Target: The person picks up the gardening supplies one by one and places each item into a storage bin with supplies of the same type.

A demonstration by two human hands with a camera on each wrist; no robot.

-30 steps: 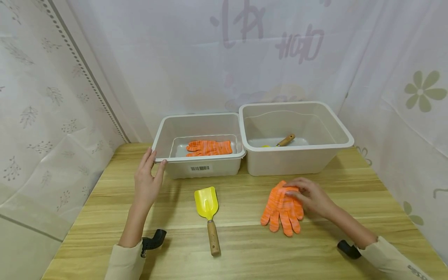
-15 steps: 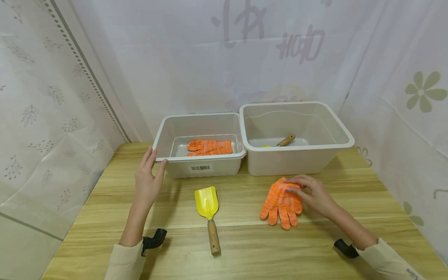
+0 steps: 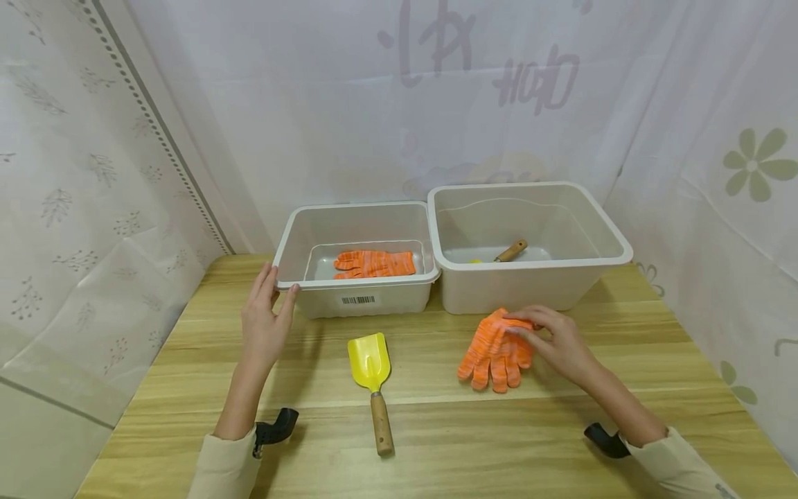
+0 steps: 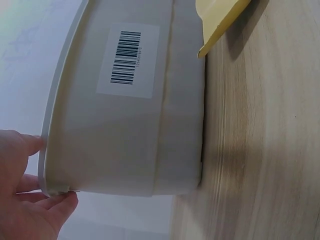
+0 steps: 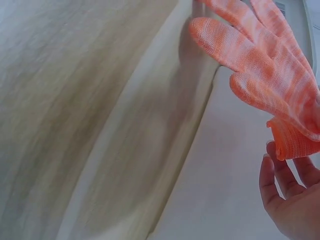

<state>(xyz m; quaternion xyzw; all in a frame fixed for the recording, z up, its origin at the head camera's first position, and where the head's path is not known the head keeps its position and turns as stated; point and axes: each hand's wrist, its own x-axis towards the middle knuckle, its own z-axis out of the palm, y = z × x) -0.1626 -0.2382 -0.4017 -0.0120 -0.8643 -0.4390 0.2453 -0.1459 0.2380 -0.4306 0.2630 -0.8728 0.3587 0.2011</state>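
Observation:
My right hand (image 3: 555,341) pinches an orange knitted glove (image 3: 497,352) near its cuff, in front of the right bin. The glove hangs with its fingers toward me; in the right wrist view the glove (image 5: 270,60) appears lifted off the wood, its folded cuff between thumb and fingers. At the near left corner of the smaller white plastic bin (image 3: 358,283), my left hand (image 3: 264,326) holds the rim, thumb on the front and fingers at the side. Another orange glove (image 3: 377,263) lies inside that bin. Between my hands rests a yellow hand shovel (image 3: 369,360) with a wooden handle.
A taller white bin (image 3: 530,285) adjoins the smaller one on the right, with a wooden-handled tool (image 3: 512,250) inside, partly hidden by the front wall. Both stand at the back of the wooden table (image 3: 449,450), against a printed white curtain (image 3: 349,104).
My right hand has raised the glove and carried it slightly left and away from me, toward the bins. My left hand has kept its place on the bin; the shovel lies unmoved.

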